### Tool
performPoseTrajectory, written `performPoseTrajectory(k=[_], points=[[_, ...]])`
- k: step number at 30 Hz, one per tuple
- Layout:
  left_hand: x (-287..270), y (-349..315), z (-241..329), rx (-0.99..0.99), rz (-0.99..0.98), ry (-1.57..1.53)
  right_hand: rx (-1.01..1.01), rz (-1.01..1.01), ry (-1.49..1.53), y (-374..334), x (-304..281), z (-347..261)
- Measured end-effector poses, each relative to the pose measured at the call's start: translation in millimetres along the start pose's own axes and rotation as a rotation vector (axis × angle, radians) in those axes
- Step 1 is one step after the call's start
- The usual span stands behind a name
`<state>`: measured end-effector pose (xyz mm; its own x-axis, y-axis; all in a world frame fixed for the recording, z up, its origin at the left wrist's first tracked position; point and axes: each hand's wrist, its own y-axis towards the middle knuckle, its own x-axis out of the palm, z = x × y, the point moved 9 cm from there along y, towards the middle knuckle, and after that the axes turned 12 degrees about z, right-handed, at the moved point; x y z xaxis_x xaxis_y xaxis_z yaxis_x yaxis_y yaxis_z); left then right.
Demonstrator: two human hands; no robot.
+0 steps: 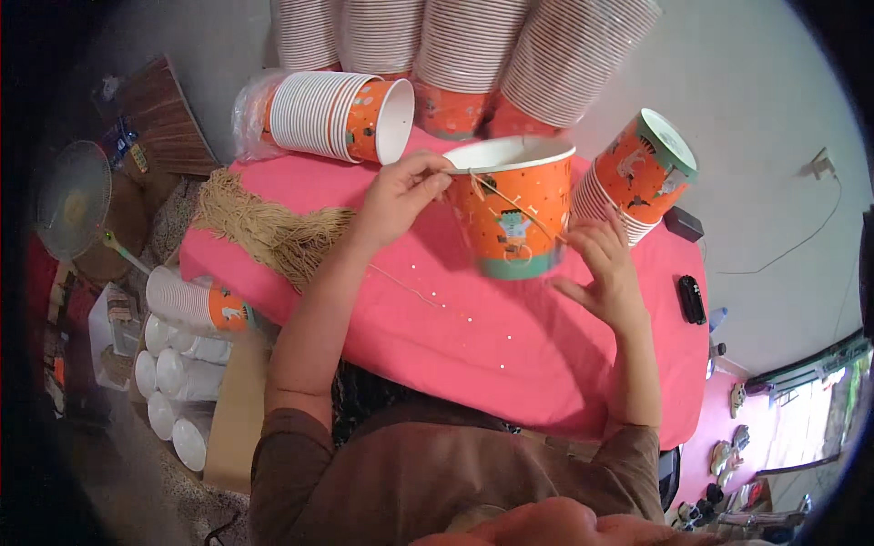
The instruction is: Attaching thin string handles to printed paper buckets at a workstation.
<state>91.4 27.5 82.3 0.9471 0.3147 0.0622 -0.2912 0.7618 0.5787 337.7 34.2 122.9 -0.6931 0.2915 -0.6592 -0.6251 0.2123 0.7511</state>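
Note:
An orange paper bucket point(523, 214) with a white rim, a green base band and cartoon figures is held up over the pink-covered table. My left hand point(414, 191) pinches its rim at the left side. A thin tan cord point(519, 206) is attached near the rim and slants down across the front toward my right hand point(603, 268). That hand is beside the bucket's right side, its fingers spread and fingertips close to the cord's lower end; whether they touch the cord is unclear. A heap of tan cords point(282, 227) lies left of my left forearm.
Behind stand tall stacks of bagged buckets point(473, 55). A nested stack point(337, 118) lies at back left, and an upside-down stack point(628, 173) leans at right. A black object point(692, 299) rests near the right edge. A cardboard box point(235, 409) of cups is at lower left.

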Motion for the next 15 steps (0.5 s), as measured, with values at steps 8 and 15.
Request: performPoseTrajectory(k=[8,15], points=[[-3.5,-6.5,-37.4,-0.343,0.041,-0.169,0.003,-0.041,0.15,16.1,-19.2,-26.6],[2.7,-24.5,-50.6,-0.275,0.131,0.051,0.467,0.041,0.473,53.3,-54.7,59.1]])
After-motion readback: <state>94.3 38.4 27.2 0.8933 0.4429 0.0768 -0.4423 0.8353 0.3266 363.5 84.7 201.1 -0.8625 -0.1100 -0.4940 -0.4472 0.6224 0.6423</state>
